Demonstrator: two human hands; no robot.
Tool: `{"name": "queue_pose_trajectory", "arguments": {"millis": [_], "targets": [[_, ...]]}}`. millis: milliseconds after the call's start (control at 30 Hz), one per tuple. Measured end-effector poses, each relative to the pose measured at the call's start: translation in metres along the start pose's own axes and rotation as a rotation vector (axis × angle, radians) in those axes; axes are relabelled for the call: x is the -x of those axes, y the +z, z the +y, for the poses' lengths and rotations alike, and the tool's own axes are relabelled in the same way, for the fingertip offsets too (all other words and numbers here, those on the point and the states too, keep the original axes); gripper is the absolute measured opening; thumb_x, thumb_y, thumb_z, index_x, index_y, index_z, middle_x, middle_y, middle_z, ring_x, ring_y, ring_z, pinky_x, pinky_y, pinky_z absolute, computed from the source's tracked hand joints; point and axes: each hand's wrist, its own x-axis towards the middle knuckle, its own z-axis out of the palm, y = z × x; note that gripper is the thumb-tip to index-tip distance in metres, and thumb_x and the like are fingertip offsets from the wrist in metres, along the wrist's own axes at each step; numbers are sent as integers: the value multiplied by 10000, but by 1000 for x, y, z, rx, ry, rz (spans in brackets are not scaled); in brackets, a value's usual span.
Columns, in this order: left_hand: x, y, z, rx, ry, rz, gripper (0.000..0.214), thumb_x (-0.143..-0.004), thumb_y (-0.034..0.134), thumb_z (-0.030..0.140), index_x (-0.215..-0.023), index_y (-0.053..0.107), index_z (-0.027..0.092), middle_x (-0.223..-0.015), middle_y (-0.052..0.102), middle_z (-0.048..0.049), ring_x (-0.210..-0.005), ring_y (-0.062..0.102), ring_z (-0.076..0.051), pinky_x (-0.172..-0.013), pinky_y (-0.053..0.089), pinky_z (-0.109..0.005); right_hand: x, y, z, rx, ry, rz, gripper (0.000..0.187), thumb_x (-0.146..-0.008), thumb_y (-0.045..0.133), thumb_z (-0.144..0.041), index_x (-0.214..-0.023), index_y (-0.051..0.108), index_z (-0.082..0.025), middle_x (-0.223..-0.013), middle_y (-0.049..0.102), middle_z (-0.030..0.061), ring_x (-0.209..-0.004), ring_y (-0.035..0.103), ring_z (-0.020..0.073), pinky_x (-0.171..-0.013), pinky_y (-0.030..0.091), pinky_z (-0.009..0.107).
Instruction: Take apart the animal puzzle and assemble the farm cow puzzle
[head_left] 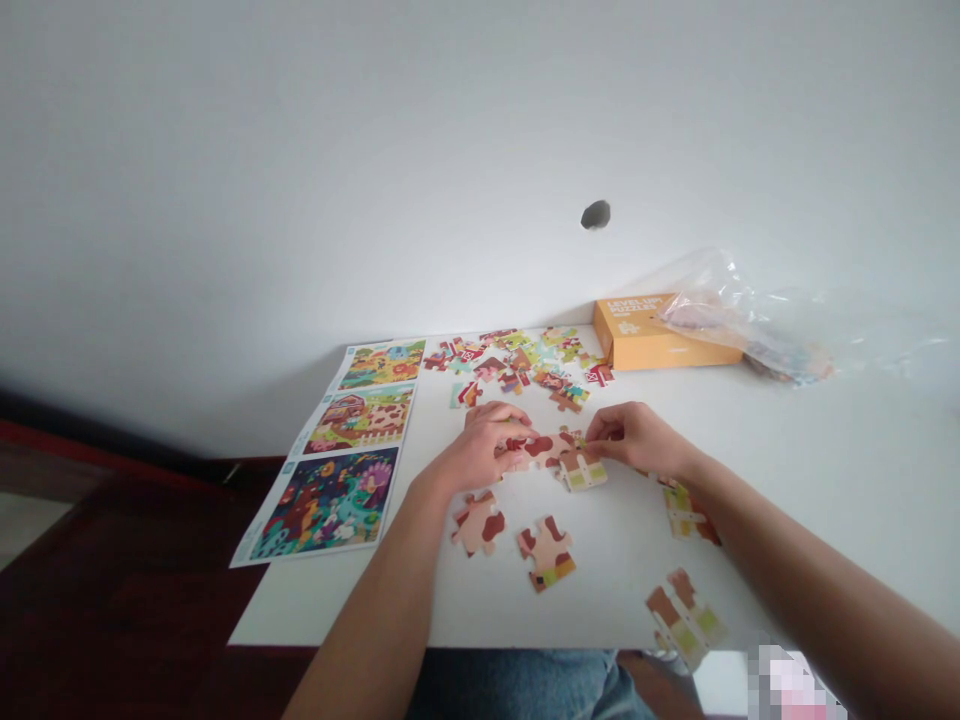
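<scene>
On the white table [825, 470] my left hand [484, 445] curls its fingers down onto a brown-and-cream puzzle piece [541, 447]. My right hand [637, 436] pinches the edge of the adjoining piece with a green patch [583, 472]. The two pieces touch between my hands. Two loose pieces [478, 522] [547, 552] lie just in front of my left wrist. More joined pieces [684, 620] sit near the table's front edge under my right forearm.
A heap of several loose pieces [525, 365] lies at the back. An orange puzzle box [652, 335] and a clear plastic bag [742, 315] stand at the back right by the wall. A picture guide sheet [345, 450] hangs over the left table edge.
</scene>
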Motion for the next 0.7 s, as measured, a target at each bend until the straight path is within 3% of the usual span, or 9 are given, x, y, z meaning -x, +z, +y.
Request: {"name": "queue_pose_trajectory", "arguments": {"millis": [233, 367, 500, 700], "targets": [[0, 0, 0, -3, 2, -11, 261, -822, 696, 241, -1078, 730, 282, -1178, 609, -55, -1156, 519, -250, -1081, 324, -455, 3, 7, -7, 256, -123, -45, 93, -753, 668, -278, -750, 706, -193, -671, 684, -6, -592, 584, 122, -570, 410, 227], [0, 1, -1, -14, 11, -9, 250, -842, 670, 249, -1081, 730, 289, -1187, 602, -55, -1157, 515, -251, -1088, 319, -465, 5, 7, -8, 310, -148, -43, 101, -775, 656, -297, -779, 696, -204, -663, 664, -13, -591, 574, 121, -568, 387, 228], [0, 1, -1, -16, 11, -11, 259, -842, 656, 223, -1081, 730, 290, -1184, 600, -52, -1161, 513, -253, -1093, 317, -466, 6, 9, -10, 345, -169, -34, 207, -782, 670, -337, -955, 684, -224, -665, 655, -32, -585, 560, 120, -573, 366, 233], [1, 1, -1, -17, 27, -6, 246, -848, 664, 252, -1082, 728, 295, -1183, 598, -50, -1160, 511, -250, -1090, 323, -458, 9, 11, -14, 417, -206, -68, 158, -792, 659, -348, -907, 676, -241, -658, 622, -38, -570, 523, 112, -564, 338, 233]]}}
